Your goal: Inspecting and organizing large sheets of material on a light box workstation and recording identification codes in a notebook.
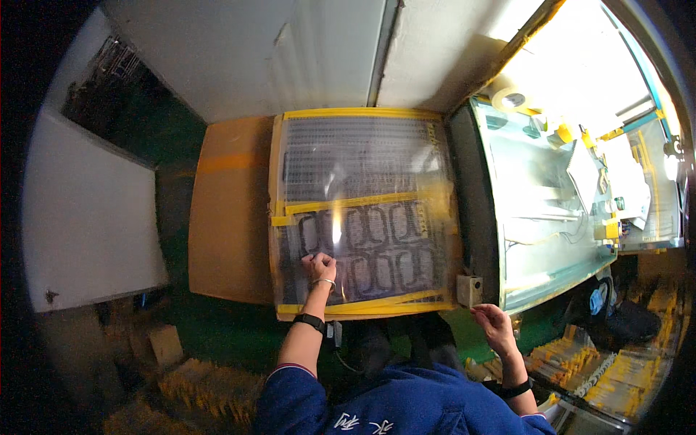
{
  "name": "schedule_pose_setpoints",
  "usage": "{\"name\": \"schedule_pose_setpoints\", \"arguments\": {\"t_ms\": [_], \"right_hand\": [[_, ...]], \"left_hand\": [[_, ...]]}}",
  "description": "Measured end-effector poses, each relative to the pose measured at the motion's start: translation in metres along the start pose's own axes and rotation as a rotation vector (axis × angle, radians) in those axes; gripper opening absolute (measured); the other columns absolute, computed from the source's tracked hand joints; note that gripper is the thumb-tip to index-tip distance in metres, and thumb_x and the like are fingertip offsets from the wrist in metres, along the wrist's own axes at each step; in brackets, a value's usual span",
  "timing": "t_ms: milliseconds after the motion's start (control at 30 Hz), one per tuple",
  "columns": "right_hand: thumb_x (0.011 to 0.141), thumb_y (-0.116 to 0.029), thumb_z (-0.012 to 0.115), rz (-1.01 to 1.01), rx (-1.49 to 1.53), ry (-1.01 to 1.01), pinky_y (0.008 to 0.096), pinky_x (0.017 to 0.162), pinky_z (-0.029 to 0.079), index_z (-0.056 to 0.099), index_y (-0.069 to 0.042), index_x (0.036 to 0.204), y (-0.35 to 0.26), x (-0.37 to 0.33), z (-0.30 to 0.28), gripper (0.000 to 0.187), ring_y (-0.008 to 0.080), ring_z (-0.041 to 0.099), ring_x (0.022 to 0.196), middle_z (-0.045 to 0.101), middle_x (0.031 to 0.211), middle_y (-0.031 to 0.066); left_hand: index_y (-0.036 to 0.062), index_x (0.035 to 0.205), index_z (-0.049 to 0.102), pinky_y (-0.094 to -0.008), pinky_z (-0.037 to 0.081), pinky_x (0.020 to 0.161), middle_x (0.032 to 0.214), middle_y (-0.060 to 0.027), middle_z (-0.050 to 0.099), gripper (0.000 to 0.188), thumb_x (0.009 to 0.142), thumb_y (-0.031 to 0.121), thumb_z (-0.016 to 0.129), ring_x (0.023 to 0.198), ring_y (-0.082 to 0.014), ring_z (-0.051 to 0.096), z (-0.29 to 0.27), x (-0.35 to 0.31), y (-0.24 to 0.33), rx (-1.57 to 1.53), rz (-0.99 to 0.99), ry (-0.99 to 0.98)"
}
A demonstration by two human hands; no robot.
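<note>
My left hand (320, 267) rests on a glossy clear plastic sheet (348, 290) with its fingers curled in; whether they pinch anything is hidden. The sheet lies over a panel of dark rounded-frame outlines (377, 225) and rows of fine marks (348, 148). Yellow tape (348, 206) crosses its middle and runs along its edges. Beyond the panel's near right corner, my right hand (496, 328) is raised, thumb and fingertips drawn together. Anything small between them cannot be made out. Just above that hand sits a small grey box (469, 290) with a round hole.
A brown cardboard sheet (230, 210) adjoins the panel on the left. To the right stands a bright glass-topped table (536, 217) carrying a tape roll (509, 98) and a notebook (582, 174). Stacks of yellow-edged sheets (206, 388) lie low at left, others (631, 377) at lower right.
</note>
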State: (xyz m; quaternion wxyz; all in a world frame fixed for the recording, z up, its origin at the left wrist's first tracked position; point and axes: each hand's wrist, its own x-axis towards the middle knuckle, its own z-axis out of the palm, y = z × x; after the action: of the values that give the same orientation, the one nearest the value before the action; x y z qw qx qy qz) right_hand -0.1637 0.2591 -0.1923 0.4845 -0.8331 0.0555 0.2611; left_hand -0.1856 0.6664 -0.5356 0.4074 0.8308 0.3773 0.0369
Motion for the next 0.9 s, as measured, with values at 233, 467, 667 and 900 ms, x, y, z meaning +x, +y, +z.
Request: {"name": "schedule_pose_setpoints", "arguments": {"t_ms": [233,467,667,900], "right_hand": [[0.090,-0.007,0.056,0.016,-0.118,-0.016,0.0254,0.082,0.047,0.059,0.000,0.104,0.001,-0.004,0.005,0.016,0.0126,0.060,0.094,0.065,0.098,0.0068],[0.089,-0.008,0.057,0.083,-0.069,0.051,0.0246,0.082,0.047,0.059,0.001,0.103,0.014,-0.020,0.005,0.017,0.0118,0.060,0.093,0.065,0.097,0.0065],[0.088,-0.004,0.057,0.051,0.002,0.110,0.0240,0.078,0.048,0.061,0.000,0.103,0.023,-0.035,-0.003,0.016,0.0101,0.061,0.088,0.066,0.094,0.0063],[0.088,-0.003,0.057,0.067,0.015,0.110,0.0240,0.078,0.047,0.060,0.001,0.101,0.044,-0.027,-0.004,0.015,0.0111,0.061,0.089,0.066,0.095,0.0069]], "left_hand": [[0.0092,0.083,0.051,-0.0396,0.046,0.074,0.091,-0.0109,0.053,0.028,0.068,0.014,0.075,0.088,-0.0251,0.052,0.034,-0.008,0.023,-0.152,-0.148,-0.018],[0.0094,0.088,0.053,-0.0449,0.041,0.087,0.098,-0.0129,0.057,0.024,0.073,0.014,0.071,0.100,-0.0299,0.051,0.010,0.007,0.077,0.089,0.085,-0.089],[0.0156,0.083,0.062,-0.0494,0.027,0.106,0.147,-0.0142,0.021,0.016,0.074,0.024,0.072,0.131,-0.0351,0.027,-0.006,0.055,0.051,0.368,-0.285,-0.055],[0.0122,0.090,0.058,-0.0505,0.030,0.103,0.145,-0.0129,0.023,0.024,0.074,0.023,0.072,0.130,-0.0340,0.027,-0.019,0.000,0.094,0.427,-0.097,-0.079]]}}
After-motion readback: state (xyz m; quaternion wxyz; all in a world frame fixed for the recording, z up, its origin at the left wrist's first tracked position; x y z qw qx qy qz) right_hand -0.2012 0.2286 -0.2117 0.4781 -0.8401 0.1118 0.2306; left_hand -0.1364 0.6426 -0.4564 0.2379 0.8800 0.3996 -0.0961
